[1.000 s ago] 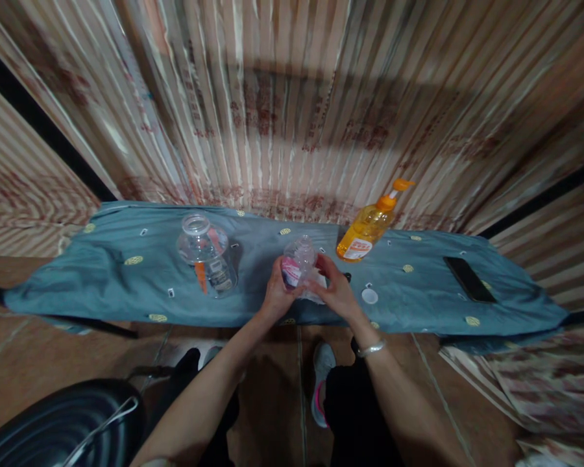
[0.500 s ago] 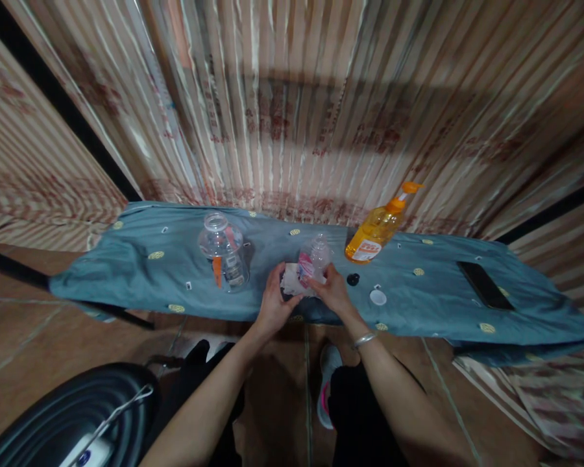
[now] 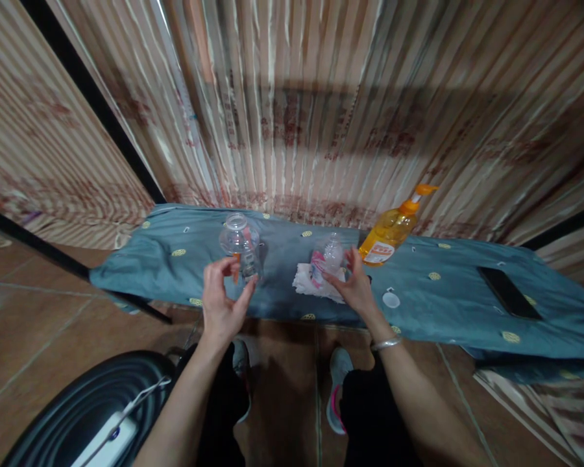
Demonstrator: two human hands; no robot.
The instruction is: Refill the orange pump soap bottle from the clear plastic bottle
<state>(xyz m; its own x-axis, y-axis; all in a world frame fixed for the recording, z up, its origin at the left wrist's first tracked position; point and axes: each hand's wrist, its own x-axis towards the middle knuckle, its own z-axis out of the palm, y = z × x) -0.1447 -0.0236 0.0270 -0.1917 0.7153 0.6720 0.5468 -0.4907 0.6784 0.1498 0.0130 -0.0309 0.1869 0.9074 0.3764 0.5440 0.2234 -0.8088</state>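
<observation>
My left hand [image 3: 224, 299] is at the near side of a large clear plastic bottle [image 3: 243, 237] without a cap. Its thumb and fingers are spread in front of the bottle's lower part; whether they touch it I cannot tell. My right hand [image 3: 356, 285] has its thumb and fingers apart beside a small clear bottle [image 3: 334, 250] with a pink label. Contact there is also unclear. The small bottle is on or just behind a crumpled white tissue [image 3: 302, 280] on the teal cloth. A round white lid [image 3: 391, 299] lies right of my right hand.
An orange pump bottle [image 3: 388, 232] stands tilted in view behind my right hand. A dark phone [image 3: 509, 293] lies farther right on the cloth-covered table [image 3: 438, 311]. Striped curtains [image 3: 292, 117] hang behind. A coiled black hose [image 3: 78, 402] is on the floor at left.
My left hand has left the tissue and moved left to the large bottle. The fingers of my right hand have spread beside the small bottle. The view has shifted left.
</observation>
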